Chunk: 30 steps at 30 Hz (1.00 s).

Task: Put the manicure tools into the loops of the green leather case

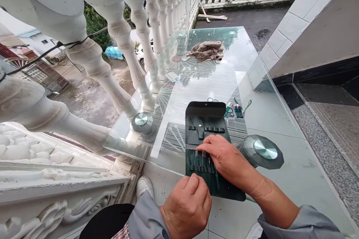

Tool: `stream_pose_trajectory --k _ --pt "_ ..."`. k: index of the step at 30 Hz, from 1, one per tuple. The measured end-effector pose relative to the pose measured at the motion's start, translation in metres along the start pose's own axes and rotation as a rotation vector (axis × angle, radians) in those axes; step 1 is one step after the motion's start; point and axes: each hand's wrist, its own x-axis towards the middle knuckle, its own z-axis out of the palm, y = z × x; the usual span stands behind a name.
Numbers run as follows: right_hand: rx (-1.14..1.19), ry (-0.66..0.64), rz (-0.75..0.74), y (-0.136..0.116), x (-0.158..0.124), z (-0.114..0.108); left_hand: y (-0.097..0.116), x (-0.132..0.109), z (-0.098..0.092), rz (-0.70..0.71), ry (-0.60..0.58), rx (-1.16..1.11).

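Observation:
A black manicure case (206, 140) lies unfolded on the glass table, its lower end reaching past the near edge. Slim metal-tipped tools (198, 161) sit in the elastic loops of its lower panel; the loops of the upper panel hold nothing. My right hand (224, 157) is over that lower panel, closed, its fingertips pinched at the top of one slim tool. Close by, at the case's lower left edge, my left hand (189, 205) is curled closed. Its fingertips are turned away, so what they grip is hidden.
Beyond the case lie small green-handled tools (238, 110) and scissors (212, 100). A crumpled brown cloth (206, 51) and a small white packet (172, 77) rest farther back on the glass table (269, 119). White balusters (117, 22) line the left side.

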Motion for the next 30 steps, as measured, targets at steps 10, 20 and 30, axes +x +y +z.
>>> stream_pose_trajectory --k 10,20,30 --pt "-0.035 0.158 0.196 0.031 -0.014 -0.022 0.012 0.002 0.005 0.235 0.065 -0.117" --pt "-0.036 0.043 0.069 0.024 -0.027 -0.016 0.033 -0.008 0.026 0.284 0.039 -0.047" --pt "-0.016 0.002 -0.04 -0.012 -0.039 -0.009 0.049 -0.011 0.03 0.338 0.076 -0.016"
